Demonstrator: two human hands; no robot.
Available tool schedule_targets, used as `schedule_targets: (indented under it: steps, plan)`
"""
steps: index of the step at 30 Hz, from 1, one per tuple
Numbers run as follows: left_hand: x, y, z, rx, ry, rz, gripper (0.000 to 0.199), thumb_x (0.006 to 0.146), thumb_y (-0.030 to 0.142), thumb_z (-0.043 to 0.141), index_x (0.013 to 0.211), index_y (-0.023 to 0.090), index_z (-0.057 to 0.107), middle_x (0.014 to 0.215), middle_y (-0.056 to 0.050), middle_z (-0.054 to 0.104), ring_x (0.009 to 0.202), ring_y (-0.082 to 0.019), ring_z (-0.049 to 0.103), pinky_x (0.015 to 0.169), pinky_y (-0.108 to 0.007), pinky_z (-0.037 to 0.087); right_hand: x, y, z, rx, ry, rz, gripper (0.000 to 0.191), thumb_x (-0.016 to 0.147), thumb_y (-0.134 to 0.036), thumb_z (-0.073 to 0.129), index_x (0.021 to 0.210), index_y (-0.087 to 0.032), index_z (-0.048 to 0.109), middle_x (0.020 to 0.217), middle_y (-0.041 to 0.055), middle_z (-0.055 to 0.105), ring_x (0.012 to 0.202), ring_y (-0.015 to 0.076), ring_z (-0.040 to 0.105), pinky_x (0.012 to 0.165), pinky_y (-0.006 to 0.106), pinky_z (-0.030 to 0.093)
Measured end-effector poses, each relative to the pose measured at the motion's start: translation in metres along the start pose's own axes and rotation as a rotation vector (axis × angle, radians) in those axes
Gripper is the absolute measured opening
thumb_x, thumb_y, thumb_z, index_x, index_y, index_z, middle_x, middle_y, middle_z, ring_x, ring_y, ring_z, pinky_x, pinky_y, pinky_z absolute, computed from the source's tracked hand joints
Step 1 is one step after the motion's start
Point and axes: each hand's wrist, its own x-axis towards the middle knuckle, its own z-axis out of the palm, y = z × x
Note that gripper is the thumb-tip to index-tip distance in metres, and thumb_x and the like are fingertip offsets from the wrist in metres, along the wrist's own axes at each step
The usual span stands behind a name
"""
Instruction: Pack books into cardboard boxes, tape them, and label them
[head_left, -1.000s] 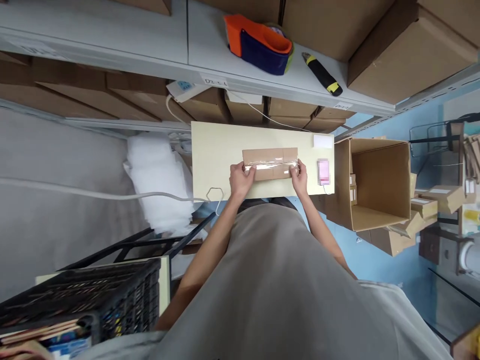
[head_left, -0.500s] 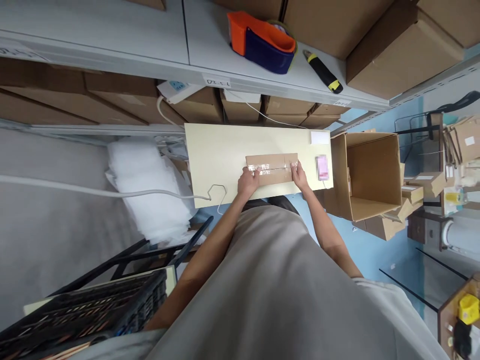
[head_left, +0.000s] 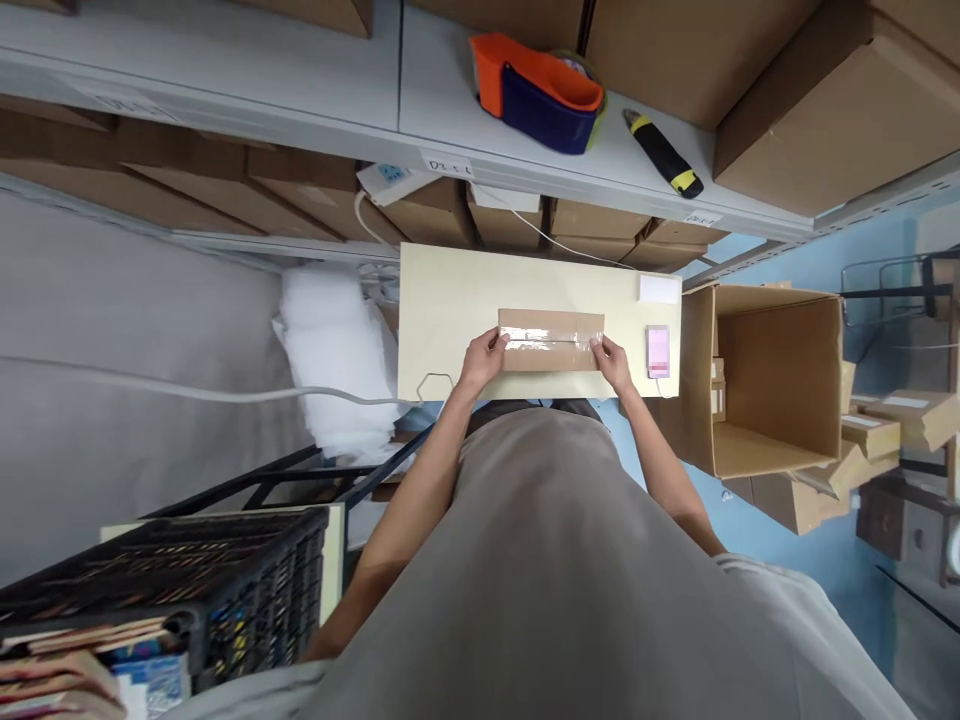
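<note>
A flat brown cardboard box (head_left: 551,355) with shiny clear tape along its middle seam lies over the cream tabletop (head_left: 450,285). My left hand (head_left: 484,358) grips its left end, thumb on top of the tape. At the opposite end my right hand (head_left: 612,362) pinches the edge, thumb also on top. The fingers under the box are hidden. Right of my right hand lies a phone (head_left: 658,351) with a pink screen and a cable. A small white card or label stack (head_left: 659,289) sits at the table's back right corner.
An orange and blue tape dispenser (head_left: 540,95) and a black-yellow utility knife (head_left: 664,153) rest on the shelf ahead. A large open carton (head_left: 780,375) stands at the right. White wrapping sheets (head_left: 337,350) and a black crate (head_left: 262,590) are at the left.
My view has swung slightly, so the scene sits differently in the picture. Both hands stay on the ends of the box, with the left hand now more to its outer side.
</note>
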Motion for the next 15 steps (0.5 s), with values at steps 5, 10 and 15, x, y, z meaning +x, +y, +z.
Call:
schedule_targets:
  steps: [5, 10, 15]
  plan:
    - [-0.007, 0.007, 0.01, -0.038, 0.047, 0.011, 0.057, 0.088, 0.048, 0.082, 0.136, 0.015, 0.081, 0.128, -0.012, 0.085, 0.116, -0.029, 0.078, 0.098, -0.037, 0.067, 0.01, 0.009, -0.029, 0.086, 0.04, -0.159, 0.076, 0.1, -0.083, 0.059, 0.143, -0.023, 0.076, 0.159, 0.0147, 0.072, 0.145, 0.0321, 0.066, 0.117, 0.045, 0.061]
    - [-0.006, 0.004, 0.058, -0.027, 0.265, -0.115, 0.053, 0.085, 0.029, 0.078, 0.135, 0.015, 0.082, 0.117, -0.01, 0.086, 0.094, -0.023, 0.081, 0.097, -0.036, 0.066, 0.035, 0.046, -0.048, 0.06, 0.018, -0.105, 0.076, 0.092, -0.087, 0.069, 0.127, -0.021, 0.081, 0.137, 0.016, 0.078, 0.126, 0.0315, 0.074, 0.114, 0.052, 0.063]
    - [-0.015, -0.006, 0.079, -0.113, 0.339, -0.07, 0.047, 0.083, 0.033, 0.085, 0.127, 0.016, 0.084, 0.119, -0.01, 0.088, 0.108, -0.027, 0.082, 0.103, -0.039, 0.067, 0.038, 0.068, -0.055, 0.125, -0.003, -0.143, 0.08, 0.098, -0.086, 0.064, 0.144, -0.021, 0.078, 0.14, 0.015, 0.075, 0.129, 0.0292, 0.073, 0.118, 0.052, 0.064]
